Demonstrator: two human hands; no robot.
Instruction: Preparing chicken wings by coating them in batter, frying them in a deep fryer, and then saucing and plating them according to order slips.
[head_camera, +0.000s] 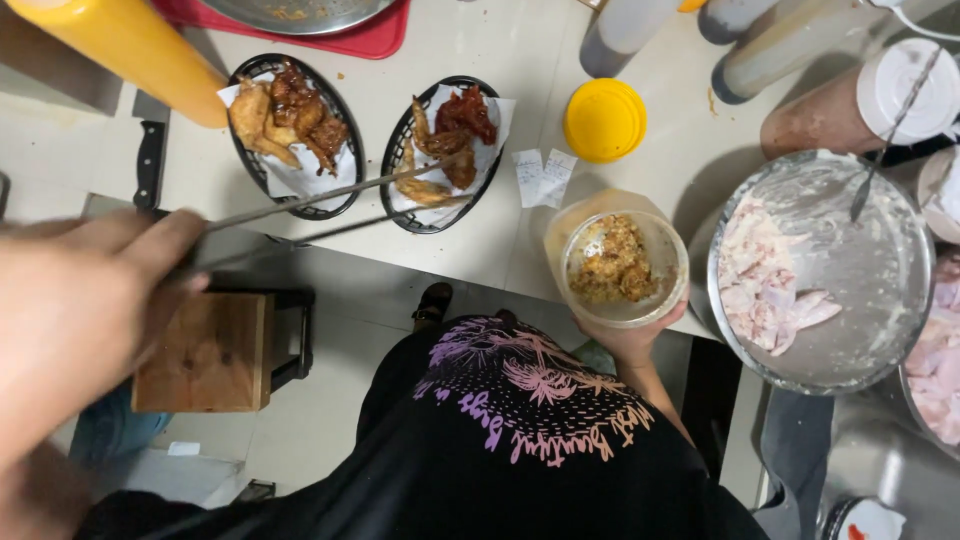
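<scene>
**Tongs over the second basket, tub of crumbs on standby**

The step in hand looks like plating – that's my read, anyway. The left hand, big and blurry at the left edge of the frame, is closed around the handle end of a pair of long metal tongs. Their thin arms run up and right, and the tips sit over the fried chicken in the right-hand basket, close to the pieces. I can't tell if they're actually pinching one.

The right hand, lower centre-right, cups a clear plastic tub from underneath. It's held just off the worktop edge, and it's about half full of a golden, crumbly, chunky mix.

Whatever comes next with those tongs calls for a light, steady squeeze, I'd say. They're long and springy, and the crust looks brittle.

Textures and shapes:
- Both baskets are black oval wire, lined with white paper. The left basket holds dark glazed pieces plus pale crispy ones.
- The right basket has a sticky red sauced piece at the top.
- At the right there's a round steel bowl of raw chicken, pink, wet and smeared with pale batter.
- Upper middle has a stack of round yellow lids, smooth plastic.
- Upper left has a yellow squeeze bottle.
</scene>
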